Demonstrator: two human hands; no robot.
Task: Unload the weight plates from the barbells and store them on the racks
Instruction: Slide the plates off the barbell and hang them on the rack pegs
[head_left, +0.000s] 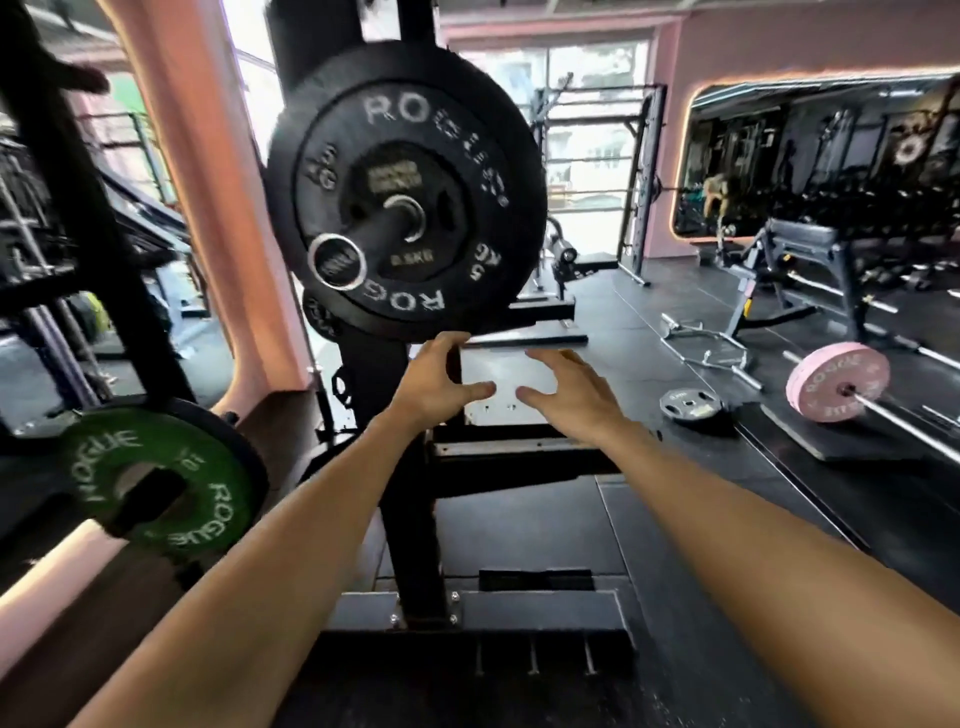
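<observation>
1. Your left hand (439, 384) and right hand (563, 387) reach forward side by side, fingers spread and loosely bent, holding nothing.
2. Just above them, the large black round Rogue weight plate (405, 192) sits on a peg of the black steel rack (410, 519), a smaller black plate (410, 208) in front of it.
3. A green round Rogue plate (156, 478) hangs low on your left.
4. A pink plate (836, 382) stays loaded on the steel barbell (914, 428) on the floor at your right.

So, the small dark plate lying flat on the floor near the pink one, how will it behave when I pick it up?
The small dark plate looks like metal, so probably stiff and heavy for its size. It lies flat on the floor mat, so rolling seems unlikely; getting fingers under its edge may be awkward. Its cut-out openings could offer a firmer hold.
</observation>
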